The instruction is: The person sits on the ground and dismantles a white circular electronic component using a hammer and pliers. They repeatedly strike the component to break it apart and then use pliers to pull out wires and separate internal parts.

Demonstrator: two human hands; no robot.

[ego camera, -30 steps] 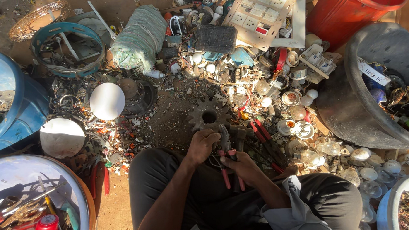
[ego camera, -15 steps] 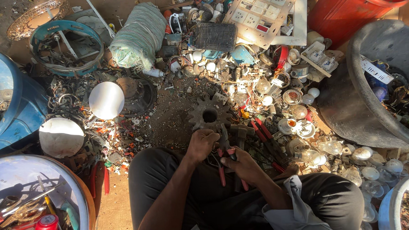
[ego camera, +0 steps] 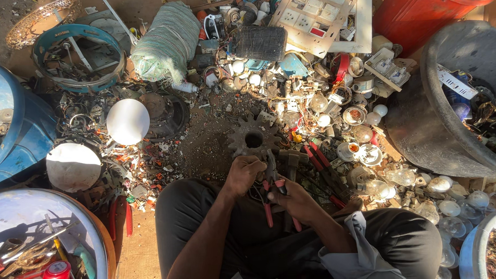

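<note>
I sit on the ground amid scrap. My right hand [ego camera: 295, 199] grips red-handled pliers [ego camera: 272, 195], whose jaws point up toward my left hand. My left hand [ego camera: 242, 174] is closed on a small scrap piece that I cannot make out, held against the pliers' jaws. Just beyond both hands a rusty toothed gear wheel [ego camera: 253, 138] lies flat on the dirt. A hammer [ego camera: 290, 161] lies right of the hands, and another pair of red-handled pliers [ego camera: 321, 163] beside it.
A heap of old bulbs and lamp holders [ego camera: 357, 119] spreads right. A big black tub [ego camera: 423, 122], red bucket [ego camera: 419, 12], blue drum [ego camera: 16, 125], white globes [ego camera: 127, 121], a green sack [ego camera: 166, 42] and a bowl of tools [ego camera: 92, 244] ring me.
My hands stay together at the pliers with only slight shifts. The view has tilted a little, so the scene sits lower in the frame.
</note>
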